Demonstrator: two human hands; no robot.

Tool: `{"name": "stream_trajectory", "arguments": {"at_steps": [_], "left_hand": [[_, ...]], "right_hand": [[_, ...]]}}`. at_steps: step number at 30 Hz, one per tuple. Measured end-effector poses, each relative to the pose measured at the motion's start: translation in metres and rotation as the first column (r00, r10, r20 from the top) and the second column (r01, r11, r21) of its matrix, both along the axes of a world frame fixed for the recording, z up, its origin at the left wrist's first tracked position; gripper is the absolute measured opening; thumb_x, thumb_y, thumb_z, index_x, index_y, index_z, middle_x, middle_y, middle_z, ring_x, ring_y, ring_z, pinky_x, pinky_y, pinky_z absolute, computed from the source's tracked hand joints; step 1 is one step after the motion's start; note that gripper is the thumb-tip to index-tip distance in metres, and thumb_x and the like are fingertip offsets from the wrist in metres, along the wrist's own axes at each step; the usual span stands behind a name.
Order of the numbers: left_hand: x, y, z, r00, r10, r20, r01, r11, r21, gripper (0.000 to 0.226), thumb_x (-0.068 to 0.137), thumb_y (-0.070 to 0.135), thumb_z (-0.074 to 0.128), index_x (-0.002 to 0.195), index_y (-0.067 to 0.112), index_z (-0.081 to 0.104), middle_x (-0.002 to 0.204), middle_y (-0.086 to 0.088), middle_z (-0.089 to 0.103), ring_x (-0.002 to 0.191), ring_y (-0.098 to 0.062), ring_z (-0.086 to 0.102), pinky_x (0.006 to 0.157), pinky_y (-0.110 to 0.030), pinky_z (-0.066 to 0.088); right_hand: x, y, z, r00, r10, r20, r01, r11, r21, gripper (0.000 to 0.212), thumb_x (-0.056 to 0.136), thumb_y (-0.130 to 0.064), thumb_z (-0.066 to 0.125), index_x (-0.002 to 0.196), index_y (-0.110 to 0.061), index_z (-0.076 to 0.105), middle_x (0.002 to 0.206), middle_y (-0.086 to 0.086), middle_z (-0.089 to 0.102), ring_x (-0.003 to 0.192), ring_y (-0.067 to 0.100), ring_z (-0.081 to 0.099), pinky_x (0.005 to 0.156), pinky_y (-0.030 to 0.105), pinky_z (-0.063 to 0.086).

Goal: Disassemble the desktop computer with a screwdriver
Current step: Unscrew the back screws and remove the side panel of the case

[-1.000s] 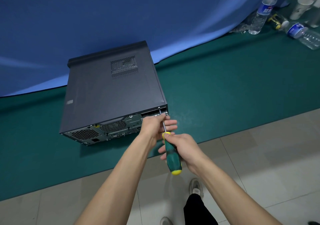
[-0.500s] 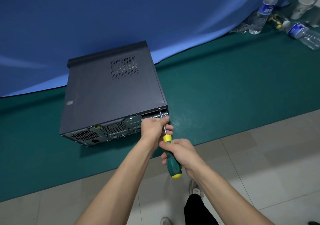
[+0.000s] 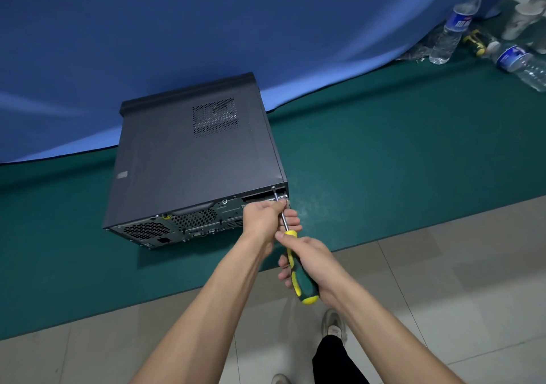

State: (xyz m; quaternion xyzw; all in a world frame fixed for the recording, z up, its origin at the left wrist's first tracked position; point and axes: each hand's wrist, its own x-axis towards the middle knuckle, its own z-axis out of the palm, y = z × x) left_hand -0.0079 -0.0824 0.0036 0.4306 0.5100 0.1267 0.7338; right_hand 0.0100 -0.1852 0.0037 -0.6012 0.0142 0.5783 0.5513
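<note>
A black desktop computer case [image 3: 189,159] lies flat on a green mat [image 3: 384,159], its rear panel with vents and ports facing me. My right hand [image 3: 313,259] grips the green and yellow handle of a screwdriver [image 3: 298,274]. Its metal shaft runs up to the top right corner of the rear panel, where the tip meets the case edge. My left hand [image 3: 266,218] is curled around the shaft near that corner, fingers against the rear panel. Whatever sits under the tip is too small to make out.
A blue cloth [image 3: 206,29] hangs behind the case. Two water bottles [image 3: 455,26] [image 3: 520,61], a paper cup [image 3: 523,20] and a small yellow tool [image 3: 475,41] sit at the far right. Grey floor tiles [image 3: 443,280] lie in front of the mat; my shoe [image 3: 334,324] shows below.
My right hand has turned on the screwdriver handle and shifted slightly. My left hand's fingers, spread a second ago, have curled closer around the shaft. The case has not moved.
</note>
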Motion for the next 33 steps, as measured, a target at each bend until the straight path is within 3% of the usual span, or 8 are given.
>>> {"name": "stream_trajectory", "arguments": {"at_steps": [4,8,12,15,19,23,29,33], "left_hand": [[0.000,-0.003,-0.002,0.997,0.051,0.054,-0.048,0.997,-0.052,0.020,0.098,0.008,0.045,0.084,-0.003,0.055,0.049,-0.007,0.061,0.040,-0.016,0.059,0.047,-0.031,0.054],[-0.005,0.000,-0.001,0.992,-0.088,-0.090,0.099,0.988,0.117,0.020,0.089,0.012,0.063,0.072,0.004,0.055,0.053,-0.005,0.061,0.040,-0.014,0.058,0.044,-0.025,0.050],[-0.001,-0.001,0.000,0.989,-0.068,-0.128,0.085,0.988,0.132,0.026,0.096,0.007,0.050,0.071,-0.001,0.053,0.050,-0.010,0.061,0.037,-0.018,0.055,0.051,-0.031,0.049],[0.000,-0.001,0.001,0.992,-0.104,-0.073,0.109,0.991,0.075,0.024,0.101,0.008,0.034,0.084,-0.001,0.048,0.059,-0.015,0.056,0.039,-0.017,0.050,0.044,-0.022,0.040],[-0.001,0.002,0.002,0.986,-0.145,-0.084,0.154,0.980,0.124,0.028,0.101,0.011,0.038,0.078,0.002,0.052,0.047,-0.006,0.060,0.032,-0.014,0.051,0.038,-0.021,0.044],[0.002,0.000,0.002,0.998,-0.058,-0.018,0.058,0.998,0.012,0.026,0.101,0.011,0.036,0.085,-0.002,0.051,0.048,-0.010,0.061,0.034,-0.016,0.053,0.039,-0.023,0.047],[0.011,0.012,-0.001,0.991,0.126,0.035,-0.124,0.991,-0.041,0.008,0.094,0.007,0.053,0.090,0.001,0.052,0.077,-0.015,0.063,0.050,-0.018,0.065,0.049,-0.032,0.056],[0.020,0.015,-0.005,0.968,0.251,0.029,-0.248,0.966,-0.076,0.013,0.093,0.005,0.056,0.081,-0.002,0.055,0.075,-0.017,0.064,0.046,-0.016,0.065,0.050,-0.028,0.056]], "right_hand": [[0.003,-0.002,0.003,0.998,-0.025,-0.051,0.027,0.999,0.034,0.020,0.096,-0.021,0.047,0.094,-0.003,0.056,0.061,0.010,0.066,0.047,0.023,0.062,0.043,0.025,0.048],[-0.001,-0.001,-0.001,0.995,-0.054,0.082,0.051,0.998,0.037,0.011,0.092,-0.014,0.059,0.086,-0.004,0.059,0.060,0.005,0.064,0.046,0.017,0.061,0.045,0.024,0.049],[-0.006,0.001,-0.001,0.999,-0.026,-0.033,0.026,1.000,-0.005,0.019,0.093,-0.024,0.057,0.091,-0.005,0.057,0.063,0.009,0.065,0.050,0.022,0.063,0.048,0.027,0.051],[-0.007,0.001,-0.003,0.994,-0.076,-0.077,0.074,0.997,-0.025,0.023,0.096,-0.020,0.047,0.093,-0.002,0.061,0.065,0.013,0.069,0.050,0.024,0.065,0.053,0.028,0.052],[-0.007,0.002,-0.003,0.972,-0.233,-0.016,0.232,0.972,-0.039,0.024,0.096,-0.010,0.045,0.079,-0.002,0.062,0.053,0.010,0.063,0.041,0.017,0.056,0.048,0.024,0.046],[-0.008,0.004,0.005,0.957,-0.191,-0.217,0.197,0.980,0.007,0.035,0.099,-0.032,0.047,0.090,-0.001,0.062,0.058,0.012,0.064,0.041,0.021,0.058,0.040,0.023,0.045],[-0.010,0.007,-0.009,0.987,-0.115,0.113,0.126,0.988,-0.090,0.027,0.091,-0.031,0.062,0.074,-0.012,0.051,0.057,0.003,0.057,0.041,0.014,0.049,0.048,0.024,0.040],[-0.003,0.004,-0.017,0.955,-0.034,0.296,0.090,0.980,-0.180,0.027,0.086,-0.034,0.066,0.076,-0.014,0.051,0.057,-0.001,0.058,0.043,0.012,0.049,0.060,0.030,0.044]]}}
